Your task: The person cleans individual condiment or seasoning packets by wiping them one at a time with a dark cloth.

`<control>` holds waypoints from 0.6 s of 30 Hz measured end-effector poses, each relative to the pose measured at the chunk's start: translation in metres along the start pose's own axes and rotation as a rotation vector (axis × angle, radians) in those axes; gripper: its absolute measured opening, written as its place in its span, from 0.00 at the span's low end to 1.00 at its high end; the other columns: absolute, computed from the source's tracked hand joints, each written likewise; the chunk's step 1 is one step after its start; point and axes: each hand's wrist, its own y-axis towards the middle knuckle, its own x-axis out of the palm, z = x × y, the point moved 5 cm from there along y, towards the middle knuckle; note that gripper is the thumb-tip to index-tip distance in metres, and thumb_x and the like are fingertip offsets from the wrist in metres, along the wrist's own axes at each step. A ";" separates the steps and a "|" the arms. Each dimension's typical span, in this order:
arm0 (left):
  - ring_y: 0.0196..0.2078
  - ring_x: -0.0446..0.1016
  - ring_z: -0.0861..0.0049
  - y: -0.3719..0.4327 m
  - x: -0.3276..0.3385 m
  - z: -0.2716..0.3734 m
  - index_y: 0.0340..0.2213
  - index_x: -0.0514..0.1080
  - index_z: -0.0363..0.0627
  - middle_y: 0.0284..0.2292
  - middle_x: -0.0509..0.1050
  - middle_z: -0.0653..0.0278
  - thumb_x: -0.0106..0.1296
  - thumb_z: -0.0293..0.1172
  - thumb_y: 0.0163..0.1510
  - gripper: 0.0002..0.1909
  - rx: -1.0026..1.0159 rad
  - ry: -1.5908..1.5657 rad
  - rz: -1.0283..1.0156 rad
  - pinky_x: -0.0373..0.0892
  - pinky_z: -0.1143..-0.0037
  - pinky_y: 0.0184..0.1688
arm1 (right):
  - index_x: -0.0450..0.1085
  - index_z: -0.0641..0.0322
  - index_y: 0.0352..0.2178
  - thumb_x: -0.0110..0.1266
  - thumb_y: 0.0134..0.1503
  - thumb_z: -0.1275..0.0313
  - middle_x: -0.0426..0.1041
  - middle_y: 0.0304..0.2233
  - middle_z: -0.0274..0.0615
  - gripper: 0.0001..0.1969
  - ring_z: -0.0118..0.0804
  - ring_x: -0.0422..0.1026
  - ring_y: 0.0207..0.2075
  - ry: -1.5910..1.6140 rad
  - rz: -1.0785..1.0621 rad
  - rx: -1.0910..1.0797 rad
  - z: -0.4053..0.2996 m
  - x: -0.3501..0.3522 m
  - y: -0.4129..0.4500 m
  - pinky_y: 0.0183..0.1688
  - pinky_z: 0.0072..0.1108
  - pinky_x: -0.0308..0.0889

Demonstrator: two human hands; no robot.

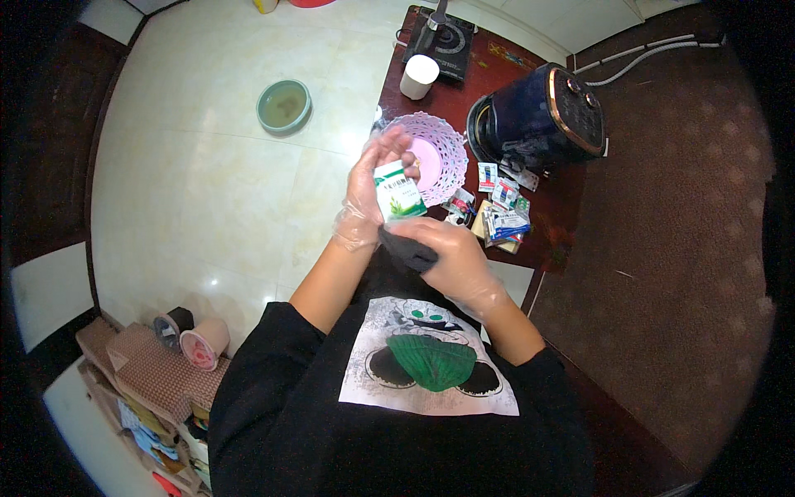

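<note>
Both of my hands wear clear plastic gloves. In my left hand (366,180) rests a small white and green carton (399,191) that bears writing and a plant picture. My right hand (450,251) grips a dark grey cloth (408,250) just below the carton, with its fingertips at the carton's lower edge. Whether the cloth touches the carton I cannot tell. Beyond the carton, a pink openwork plastic basket (456,158) stands on the dark red table (556,233), partly hidden by my left hand. Small packets (508,220) lie in a pile right of my hands.
A dark blue air fryer (528,118) stands on the table at right. Farther back are a white canister (420,77) and a black induction cooker (456,46). On the tiled floor sits a green basin (284,105) of murky water. Two bins (205,345) stand at lower left.
</note>
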 end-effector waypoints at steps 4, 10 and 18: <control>0.32 0.66 0.74 -0.009 0.018 0.004 0.45 0.67 0.46 0.36 0.72 0.62 0.41 0.42 0.59 0.17 0.077 -0.139 0.103 0.65 0.73 0.35 | 0.71 0.62 0.40 0.58 0.38 0.84 0.74 0.39 0.47 0.22 0.45 0.74 0.41 -0.086 0.397 -0.069 -0.001 -0.018 -0.013 0.44 0.26 0.69; 0.34 0.66 0.74 -0.010 0.025 -0.002 0.45 0.68 0.45 0.36 0.72 0.61 0.41 0.39 0.59 0.17 0.001 -0.202 0.019 0.64 0.74 0.35 | 0.72 0.60 0.39 0.57 0.37 0.84 0.74 0.41 0.45 0.23 0.45 0.74 0.41 -0.346 0.276 -0.093 -0.006 -0.008 -0.012 0.43 0.25 0.69; 0.36 0.68 0.70 -0.003 0.014 0.003 0.46 0.66 0.43 0.37 0.72 0.58 0.39 0.39 0.59 0.17 0.040 -0.179 0.058 0.66 0.71 0.38 | 0.70 0.55 0.41 0.56 0.31 0.86 0.66 0.51 0.46 0.29 0.48 0.73 0.41 -0.132 0.217 -0.172 -0.001 -0.018 -0.006 0.40 0.29 0.71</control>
